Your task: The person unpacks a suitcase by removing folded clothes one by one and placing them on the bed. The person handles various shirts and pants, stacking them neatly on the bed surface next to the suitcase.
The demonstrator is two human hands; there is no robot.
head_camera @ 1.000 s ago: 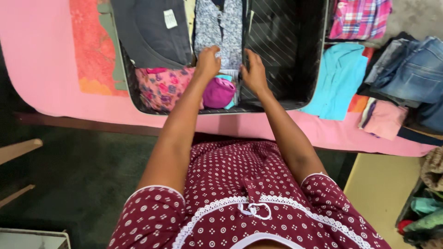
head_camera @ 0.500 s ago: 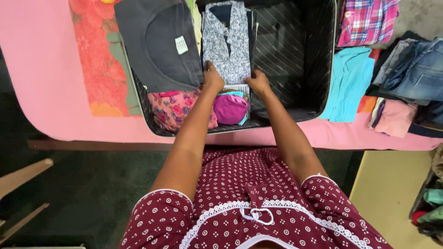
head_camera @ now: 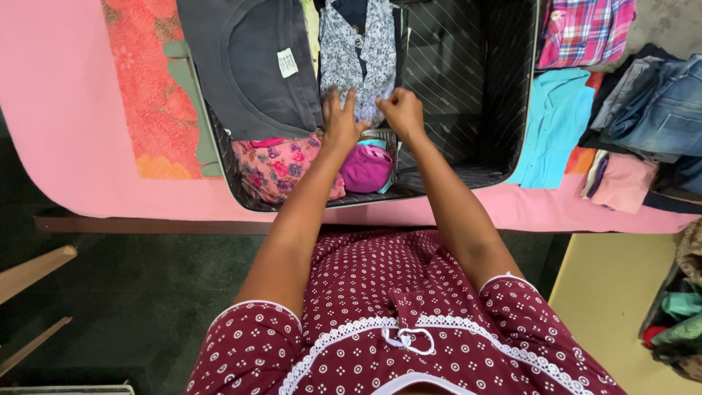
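An open black suitcase (head_camera: 475, 175) lies on the pink-covered bed. Inside it, a folded blue-and-white floral shirt (head_camera: 358, 44) sits in the middle. My left hand (head_camera: 340, 117) rests flat on the shirt's near edge with fingers spread. My right hand (head_camera: 398, 110) pinches that same edge, fingers closed on the cloth. A dark grey shirt (head_camera: 248, 66) with a white tag lies to the left. Below the hands are a pink floral garment (head_camera: 274, 164) and a magenta bundle (head_camera: 365, 167).
The suitcase's right half (head_camera: 468, 80) shows bare striped lining. To the right on the bed lie a turquoise shirt (head_camera: 556, 124), a plaid shirt (head_camera: 585, 29), jeans (head_camera: 658, 102) and a pink garment (head_camera: 621, 183). An orange patterned cloth (head_camera: 146, 95) lies left. Wooden chair legs (head_camera: 33, 274) stand at lower left.
Both hands moved up from the shirt's lower corners onto its near edge and came closer together. The right hand closed on the cloth.
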